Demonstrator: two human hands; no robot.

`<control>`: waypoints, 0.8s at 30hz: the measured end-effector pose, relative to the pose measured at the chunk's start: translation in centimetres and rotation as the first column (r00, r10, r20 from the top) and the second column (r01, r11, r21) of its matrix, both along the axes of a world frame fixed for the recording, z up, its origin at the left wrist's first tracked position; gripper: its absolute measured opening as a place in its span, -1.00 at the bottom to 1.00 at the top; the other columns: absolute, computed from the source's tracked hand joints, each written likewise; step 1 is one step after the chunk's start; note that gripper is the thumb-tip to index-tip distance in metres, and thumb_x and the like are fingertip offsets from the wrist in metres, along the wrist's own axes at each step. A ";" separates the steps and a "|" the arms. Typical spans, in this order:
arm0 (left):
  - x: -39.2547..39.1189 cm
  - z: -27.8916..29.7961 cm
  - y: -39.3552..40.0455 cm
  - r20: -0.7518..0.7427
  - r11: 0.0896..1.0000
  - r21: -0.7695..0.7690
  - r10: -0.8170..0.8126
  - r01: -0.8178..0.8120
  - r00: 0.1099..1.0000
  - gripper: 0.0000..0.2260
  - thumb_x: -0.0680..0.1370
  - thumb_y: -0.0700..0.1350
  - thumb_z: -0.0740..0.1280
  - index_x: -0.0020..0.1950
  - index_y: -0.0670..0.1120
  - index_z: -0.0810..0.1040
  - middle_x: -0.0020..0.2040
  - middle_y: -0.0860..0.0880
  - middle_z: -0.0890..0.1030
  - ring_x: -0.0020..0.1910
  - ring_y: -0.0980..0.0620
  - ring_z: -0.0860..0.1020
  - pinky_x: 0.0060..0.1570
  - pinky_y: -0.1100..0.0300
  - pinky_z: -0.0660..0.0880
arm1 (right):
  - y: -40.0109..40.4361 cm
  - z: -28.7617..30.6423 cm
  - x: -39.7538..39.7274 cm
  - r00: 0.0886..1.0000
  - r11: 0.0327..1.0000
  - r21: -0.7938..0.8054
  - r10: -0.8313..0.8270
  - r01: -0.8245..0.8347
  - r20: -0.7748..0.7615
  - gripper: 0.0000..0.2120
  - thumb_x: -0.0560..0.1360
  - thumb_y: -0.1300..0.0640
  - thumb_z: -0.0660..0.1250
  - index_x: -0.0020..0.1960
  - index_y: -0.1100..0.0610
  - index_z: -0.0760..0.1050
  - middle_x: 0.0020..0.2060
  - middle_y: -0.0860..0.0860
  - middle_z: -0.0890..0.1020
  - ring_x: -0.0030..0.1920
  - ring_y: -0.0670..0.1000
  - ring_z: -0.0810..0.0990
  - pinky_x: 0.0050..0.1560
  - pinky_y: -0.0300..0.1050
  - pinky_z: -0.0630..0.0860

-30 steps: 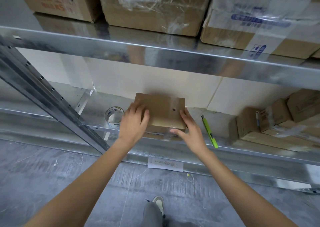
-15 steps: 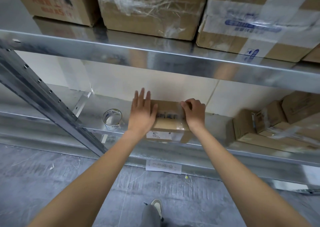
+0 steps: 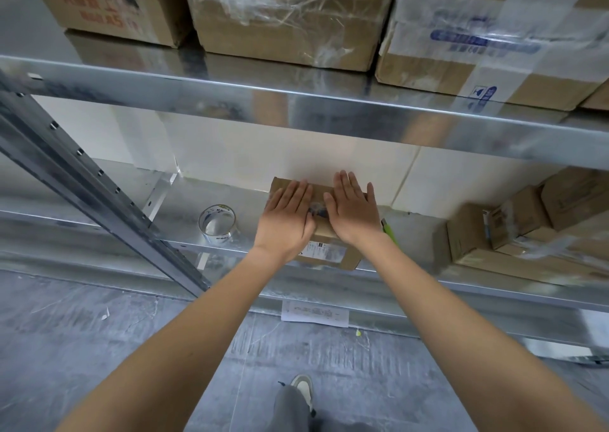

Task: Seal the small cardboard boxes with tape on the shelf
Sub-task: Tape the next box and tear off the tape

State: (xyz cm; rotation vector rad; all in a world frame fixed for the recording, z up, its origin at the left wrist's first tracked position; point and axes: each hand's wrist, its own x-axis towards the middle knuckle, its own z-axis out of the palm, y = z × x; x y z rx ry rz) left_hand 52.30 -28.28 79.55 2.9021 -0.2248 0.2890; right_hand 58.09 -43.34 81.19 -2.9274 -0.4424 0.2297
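Here, the head camera looks down at a metal shelf (image 3: 237,234). A small cardboard box (image 3: 333,245) sits on the lower shelf near its front edge, against a pale back wall. Both hands lie flat on the box top, side by side, fingers straight and pointing away from the person, grasping nothing. The left hand (image 3: 286,220) covers the left part of the top; the right hand (image 3: 354,210) covers the right part. A strip of clear tape shows between them. A white label is on the box's front face. A tape roll (image 3: 217,224) stands to the left of the box. A green pen (image 3: 389,232) lies just right of it. More small boxes (image 3: 514,230) sit farther right.
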 end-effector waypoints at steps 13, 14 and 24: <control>0.2 0.0 -0.3 0.008 1.000 0.005 0.015 -0.015 1.000 -0.50 0.56 -0.03 0.03 0.40 -0.22 0.47 0.40 -0.13 0.48 0.41 -0.09 0.42 0.41 0.01 0.30 | -2.6 -2.0 -9.5 0.955 0.988 0.020 0.141 -0.151 0.261 -0.36 0.61 -0.14 -0.03 0.50 0.29 0.22 0.48 0.19 0.29 0.49 0.13 0.25 0.52 0.06 0.08; 0.2 0.0 -0.3 0.013 1.000 0.005 0.013 -0.013 1.000 -0.50 0.55 -0.03 0.03 0.39 -0.22 0.47 0.39 -0.13 0.49 0.41 -0.09 0.43 0.41 0.01 0.30 | -2.4 -2.0 -9.4 0.951 0.990 0.009 0.133 -0.141 0.279 -0.37 0.60 -0.13 0.00 0.49 0.29 0.24 0.46 0.20 0.32 0.47 0.14 0.29 0.50 0.08 0.14; -0.5 0.1 0.0 0.014 0.999 0.017 -0.030 0.030 0.999 -0.46 0.57 0.01 -0.03 0.46 -0.21 0.38 0.45 -0.13 0.41 0.48 -0.07 0.33 0.47 0.05 0.16 | -5.7 0.4 -3.6 0.996 0.975 0.211 0.076 -0.064 -0.048 0.26 0.16 -0.25 0.58 0.58 -0.01 -0.15 0.56 0.02 -0.21 0.56 0.09 -0.08 0.50 0.03 0.05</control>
